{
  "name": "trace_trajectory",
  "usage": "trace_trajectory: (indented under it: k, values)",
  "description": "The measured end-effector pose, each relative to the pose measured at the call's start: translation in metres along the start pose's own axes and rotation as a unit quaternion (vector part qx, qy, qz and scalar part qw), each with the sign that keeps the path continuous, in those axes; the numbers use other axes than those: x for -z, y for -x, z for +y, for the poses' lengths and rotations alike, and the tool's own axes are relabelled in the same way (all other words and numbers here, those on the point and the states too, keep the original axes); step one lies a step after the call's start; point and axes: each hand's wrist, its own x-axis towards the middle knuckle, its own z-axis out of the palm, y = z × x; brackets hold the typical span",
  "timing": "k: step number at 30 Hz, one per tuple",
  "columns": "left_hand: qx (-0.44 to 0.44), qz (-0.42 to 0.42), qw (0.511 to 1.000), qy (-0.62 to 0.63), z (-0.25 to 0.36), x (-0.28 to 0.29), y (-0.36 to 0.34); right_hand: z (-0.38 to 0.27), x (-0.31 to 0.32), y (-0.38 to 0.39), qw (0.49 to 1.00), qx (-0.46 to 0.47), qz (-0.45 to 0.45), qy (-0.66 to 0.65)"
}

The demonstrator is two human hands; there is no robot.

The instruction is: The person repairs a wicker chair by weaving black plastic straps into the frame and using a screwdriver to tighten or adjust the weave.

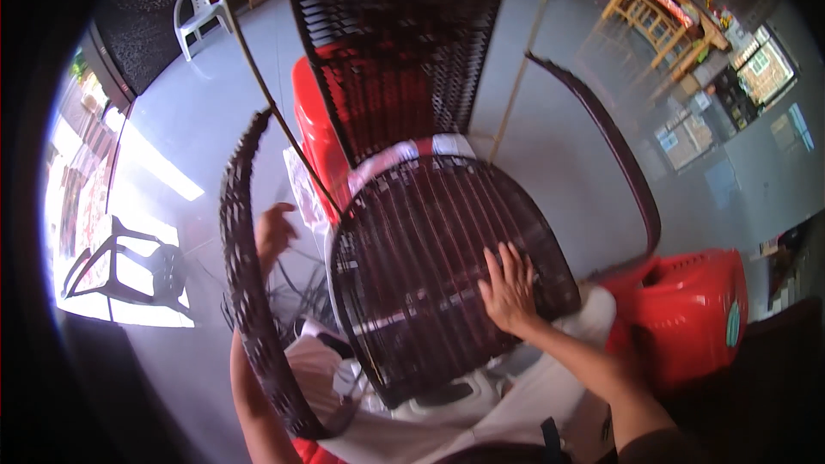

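Note:
A dark woven chair rests in front of me, with a ribbed, partly woven seat (438,249), a tall back (395,9) and curved side arms, the left arm (245,215) wrapped in weaving and the right arm (619,146) smoother. My right hand (507,283) lies open on the seat, fingers spread. My left hand (273,232) is just beyond the left arm, partly hidden by it, fingers loosely bent and apart, with nothing visible in them. Loose dark strands (305,288) hang below it. Thin poles run up along both sides of the back. Pale cloth covers my lap under the seat.
Red plastic stools stand behind the chair (311,99) and at right (687,309). A white plastic chair (199,9) is at back left, a dark chair (120,271) by the bright doorway. A wooden table (653,13) and piled items are at back right.

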Motion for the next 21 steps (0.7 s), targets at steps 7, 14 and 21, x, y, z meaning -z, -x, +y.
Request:
trace_trajectory:
  k: [7,14,21]
  values:
    - [-0.001,0.315,0.927,0.205,-0.026,0.045,0.256,0.018,0.014,0.012,0.950,0.012,0.078,-0.301]
    - [-0.005,0.140,0.927,0.349,-0.041,-0.035,0.393,0.068,0.043,0.115,0.754,-0.293,0.229,-0.542]
    - [0.026,0.160,0.957,0.242,-0.056,-0.086,0.384,0.124,0.053,0.108,0.812,-0.252,0.198,-0.488]
